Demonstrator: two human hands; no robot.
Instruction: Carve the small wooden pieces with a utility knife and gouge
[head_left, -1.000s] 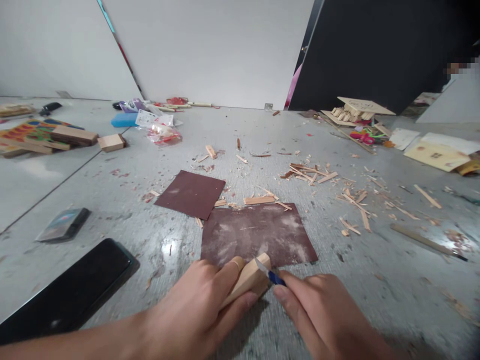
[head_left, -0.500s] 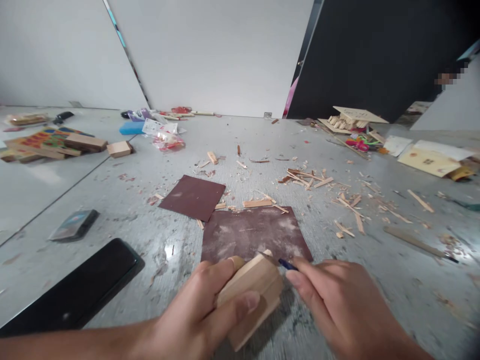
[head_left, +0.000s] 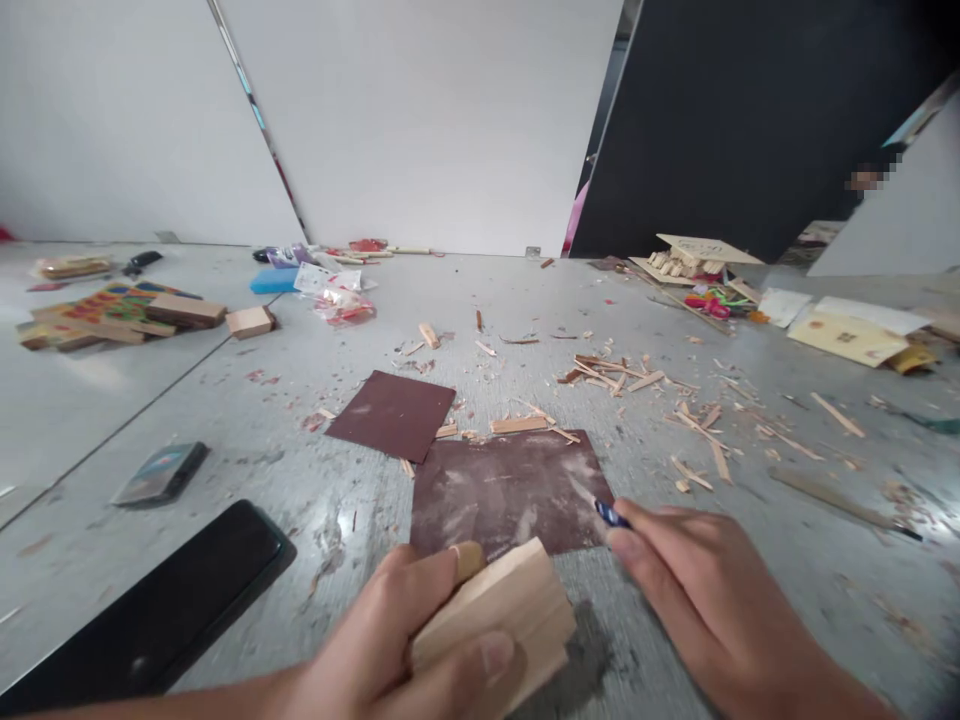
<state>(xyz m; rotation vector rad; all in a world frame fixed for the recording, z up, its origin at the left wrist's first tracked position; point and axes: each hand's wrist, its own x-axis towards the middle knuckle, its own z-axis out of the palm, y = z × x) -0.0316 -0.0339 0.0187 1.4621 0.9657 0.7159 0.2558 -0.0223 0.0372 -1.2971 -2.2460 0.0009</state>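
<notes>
My left hand (head_left: 405, 640) is closed around a pale wooden block (head_left: 517, 610), thumb across its near face and a bandage-like tan wrap on one finger. The block is tilted, its far end cut into uneven facets. To its right, my right hand (head_left: 697, 580) grips a small carving knife (head_left: 611, 513) by its blue handle. The thin blade points up and left, apart from the block. Under the blade lies a dusty brown sheet of sandpaper (head_left: 510, 490); a smaller sandpaper piece (head_left: 394, 415) touches its upper left corner.
A black phone (head_left: 165, 610) and a small flat box (head_left: 161, 473) lie at left. Wood shavings (head_left: 615, 373) are scattered across the grey table. At right rests a wooden-handled tool (head_left: 832, 497). Wood blocks (head_left: 251, 321) and plastic packets (head_left: 337, 300) sit farther back before white panels (head_left: 435, 120).
My right hand has drawn the knife off the block's end, to the right. The block has turned and shifted slightly lower. The whole view has tilted up a little.
</notes>
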